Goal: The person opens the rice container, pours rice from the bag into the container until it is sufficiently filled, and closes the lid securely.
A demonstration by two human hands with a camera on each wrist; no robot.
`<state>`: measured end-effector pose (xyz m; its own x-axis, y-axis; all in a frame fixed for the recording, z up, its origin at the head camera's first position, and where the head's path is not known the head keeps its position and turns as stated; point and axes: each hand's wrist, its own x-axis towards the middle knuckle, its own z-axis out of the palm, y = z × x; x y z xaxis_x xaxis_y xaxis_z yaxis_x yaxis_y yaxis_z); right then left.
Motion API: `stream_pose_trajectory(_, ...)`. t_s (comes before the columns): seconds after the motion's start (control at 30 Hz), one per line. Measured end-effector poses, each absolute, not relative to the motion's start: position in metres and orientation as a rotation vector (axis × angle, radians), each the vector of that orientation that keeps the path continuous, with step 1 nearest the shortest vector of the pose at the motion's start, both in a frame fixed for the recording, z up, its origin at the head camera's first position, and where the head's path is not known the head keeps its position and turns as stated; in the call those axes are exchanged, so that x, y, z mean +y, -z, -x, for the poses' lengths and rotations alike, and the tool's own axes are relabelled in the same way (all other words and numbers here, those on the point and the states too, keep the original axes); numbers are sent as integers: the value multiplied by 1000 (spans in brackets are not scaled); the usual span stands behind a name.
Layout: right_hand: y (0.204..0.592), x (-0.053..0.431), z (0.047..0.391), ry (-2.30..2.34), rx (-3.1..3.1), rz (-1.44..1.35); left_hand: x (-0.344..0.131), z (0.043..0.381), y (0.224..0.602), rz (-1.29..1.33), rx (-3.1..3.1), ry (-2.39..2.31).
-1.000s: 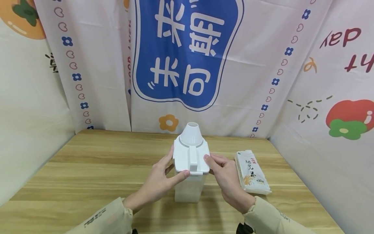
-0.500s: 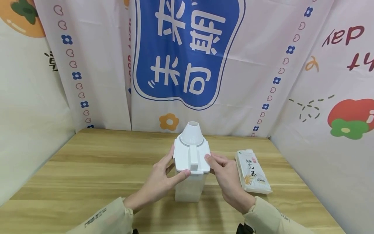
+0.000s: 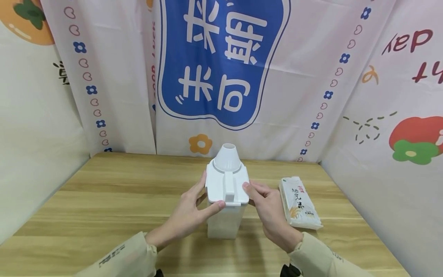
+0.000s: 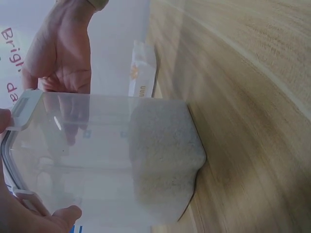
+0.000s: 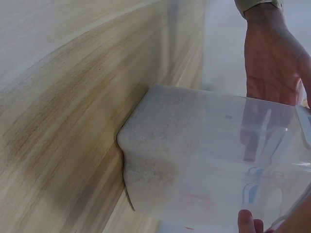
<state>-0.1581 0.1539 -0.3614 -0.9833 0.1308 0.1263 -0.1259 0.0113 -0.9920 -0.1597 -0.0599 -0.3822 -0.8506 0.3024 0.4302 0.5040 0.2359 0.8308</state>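
Note:
A clear rice container (image 3: 224,225) stands upright on the table under a white lid (image 3: 215,184). White grains, rice by their look, fill its lower part in both wrist views. My left hand (image 3: 188,209) holds the lid's left side, its thumb at the front edge and its fingers along the side. On the right, my right hand (image 3: 271,211) grips the lid's edge, thumb on top and fingers curled below. A white cone-shaped cap (image 3: 227,159) tops the lid. White side clips (image 4: 26,109) sit at the rim in the left wrist view; some fingers are hidden behind the container.
A white bag of rice (image 3: 300,204) lies on the wooden table (image 3: 131,188), right of my right hand. Printed cloth (image 3: 294,96) hangs behind the table's back edge, with more cloth at both sides.

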Motion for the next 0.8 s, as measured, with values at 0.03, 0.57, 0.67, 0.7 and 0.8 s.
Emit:
stream_pose_trajectory(0.03, 361, 154, 158, -2090, -2098, 5, -60, 160, 382, 766, -2327, 1674)
stream_pose_trajectory(0.57, 361, 154, 158, -2122, -2081, 6, -60, 158, 381, 750, -2339, 1676)
stream_pose_trajectory(0.67, 361, 153, 158, -2124, -2082, 8, -60, 158, 381, 741, -2349, 1676)
stream_pose_trajectory(0.7, 361, 153, 158, -2124, -2082, 7, -60, 158, 381, 738, -2351, 1678)
stream_pose_trajectory(0.8, 360, 153, 158, -2120, -2087, 5, -60, 158, 380, 742, -2348, 1682)
